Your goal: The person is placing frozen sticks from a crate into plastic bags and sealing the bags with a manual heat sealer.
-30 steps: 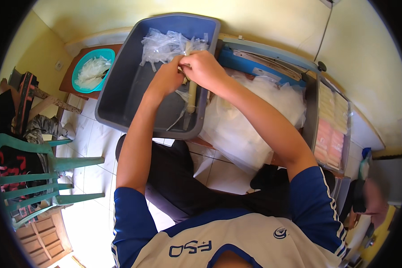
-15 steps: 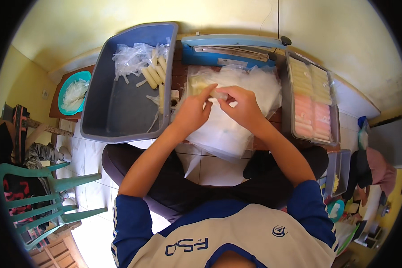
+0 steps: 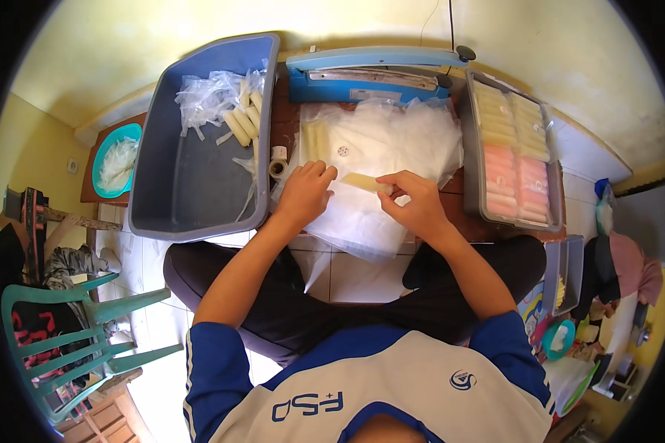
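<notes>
My right hand (image 3: 415, 203) pinches the right end of a pale yellow stick (image 3: 360, 181), which lies nearly level above a stack of clear plastic bags (image 3: 403, 140). Close to the stick's left end is my left hand (image 3: 304, 198), its fingers curled; whether anything is in them is hidden. A few more pale yellow sticks (image 3: 316, 140) lie side by side at the stack's left, seemingly inside a clear bag. A small round printed mark (image 3: 343, 151) shows on the plastic beside them. Left of my left hand stands a small tape-like roll (image 3: 278, 167).
A large grey bin (image 3: 199, 228) at left holds loose sticks (image 3: 238, 127) and crumpled clear plastic (image 3: 203, 103). A blue impulse sealer (image 3: 369, 94) stands behind the stack. At right, a grey tray (image 3: 477, 181) holds yellow packs (image 3: 495, 114) and pink packs (image 3: 501, 173). A green chair (image 3: 89, 325) stands left.
My hands have come nearer to me and apart, uncovering the sticks on the stack. The stick now shows at length in my right hand. The view has shifted slightly.
</notes>
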### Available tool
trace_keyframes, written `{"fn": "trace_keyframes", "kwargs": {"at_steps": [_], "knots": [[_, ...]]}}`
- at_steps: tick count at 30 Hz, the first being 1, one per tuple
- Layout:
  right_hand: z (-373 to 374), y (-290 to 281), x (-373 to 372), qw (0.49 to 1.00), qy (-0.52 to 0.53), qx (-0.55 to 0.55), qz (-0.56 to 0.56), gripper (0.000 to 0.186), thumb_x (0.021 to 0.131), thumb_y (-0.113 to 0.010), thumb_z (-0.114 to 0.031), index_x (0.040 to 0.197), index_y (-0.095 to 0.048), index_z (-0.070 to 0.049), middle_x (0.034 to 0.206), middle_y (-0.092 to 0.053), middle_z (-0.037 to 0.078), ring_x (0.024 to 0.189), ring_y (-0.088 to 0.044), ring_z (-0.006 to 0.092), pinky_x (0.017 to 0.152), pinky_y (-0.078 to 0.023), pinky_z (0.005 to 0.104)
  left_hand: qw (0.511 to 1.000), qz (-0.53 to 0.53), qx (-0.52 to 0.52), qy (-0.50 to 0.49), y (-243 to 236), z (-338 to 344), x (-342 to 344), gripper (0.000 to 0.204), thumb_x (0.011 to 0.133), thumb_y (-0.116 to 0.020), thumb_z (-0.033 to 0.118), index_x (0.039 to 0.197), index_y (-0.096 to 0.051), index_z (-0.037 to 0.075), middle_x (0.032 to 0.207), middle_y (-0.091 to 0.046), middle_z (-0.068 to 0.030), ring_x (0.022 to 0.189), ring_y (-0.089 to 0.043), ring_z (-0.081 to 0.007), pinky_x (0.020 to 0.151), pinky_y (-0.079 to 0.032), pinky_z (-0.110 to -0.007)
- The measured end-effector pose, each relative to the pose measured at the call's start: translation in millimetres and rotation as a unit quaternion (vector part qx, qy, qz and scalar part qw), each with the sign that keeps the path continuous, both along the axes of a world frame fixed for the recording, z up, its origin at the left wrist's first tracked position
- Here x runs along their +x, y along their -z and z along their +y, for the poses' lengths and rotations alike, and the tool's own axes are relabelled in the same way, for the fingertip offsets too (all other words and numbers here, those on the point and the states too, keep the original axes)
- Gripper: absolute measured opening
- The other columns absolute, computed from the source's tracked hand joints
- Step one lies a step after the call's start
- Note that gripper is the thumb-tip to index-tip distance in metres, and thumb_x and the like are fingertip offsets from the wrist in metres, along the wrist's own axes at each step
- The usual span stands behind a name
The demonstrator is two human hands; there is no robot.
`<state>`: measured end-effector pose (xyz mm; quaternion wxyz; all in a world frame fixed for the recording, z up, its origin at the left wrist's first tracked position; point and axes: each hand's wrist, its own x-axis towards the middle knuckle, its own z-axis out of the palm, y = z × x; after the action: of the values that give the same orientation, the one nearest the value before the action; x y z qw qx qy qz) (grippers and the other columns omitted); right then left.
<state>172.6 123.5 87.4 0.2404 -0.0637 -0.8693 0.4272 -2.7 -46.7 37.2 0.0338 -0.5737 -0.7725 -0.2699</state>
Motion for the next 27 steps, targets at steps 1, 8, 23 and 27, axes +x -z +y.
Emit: {"fn": "trace_keyframes", "kwargs": {"at_steps": [1,8,23,27], "knots": [[-1.3,0.2,1.0,1.000,-0.007,0.007,-0.006,0.022,0.079,-0.072,-0.002,0.101,-0.069,0.000,0.085,-0.068,0.011,0.068,-0.069,0.0168,0.064,-0.055,0.0272,1.000,0.021,-0.002,-0.011,4.5,0.4,-1.2,0.016,0.077,-0.074,0.011,0.084,-0.059,0.008,0.083,-0.057,-0.0087,0.084,-0.059,-0.0305,0.072,-0.047,-0.042],[-12.0,9.1,1.9,0.998,-0.054,0.007,-0.018,0.021,0.079,-0.072,-0.003,0.099,-0.068,0.000,0.083,-0.067,0.010,0.064,-0.066,0.0164,0.062,-0.054,0.0282,0.997,-0.043,0.005,-0.058,9.7,2.3,-3.9,0.012,0.081,-0.071,0.011,0.084,-0.060,0.007,0.082,-0.060,-0.0095,0.081,-0.061,-0.0312,0.071,-0.048,-0.043],[-31.5,41.7,-19.3,0.992,0.006,0.102,0.074,0.024,0.078,-0.074,-0.003,0.101,-0.067,0.000,0.085,-0.064,0.009,0.066,-0.066,0.0191,0.059,-0.055,0.0293,0.993,-0.061,0.062,-0.076,14.3,3.1,-5.3,0.011,0.086,-0.068,0.010,0.088,-0.059,0.004,0.078,-0.064,-0.0129,0.075,-0.062,-0.0345,0.067,-0.048,-0.044],[-30.0,68.2,-34.8,0.988,0.029,0.129,0.080,0.022,0.080,-0.074,-0.005,0.100,-0.067,-0.001,0.085,-0.063,0.009,0.065,-0.065,0.0217,0.058,-0.054,0.0300,0.992,-0.071,0.087,-0.064,21.9,4.7,-6.3,0.011,0.086,-0.067,0.009,0.089,-0.058,0.004,0.079,-0.064,-0.0141,0.075,-0.061,-0.0360,0.067,-0.048,-0.045]]}}
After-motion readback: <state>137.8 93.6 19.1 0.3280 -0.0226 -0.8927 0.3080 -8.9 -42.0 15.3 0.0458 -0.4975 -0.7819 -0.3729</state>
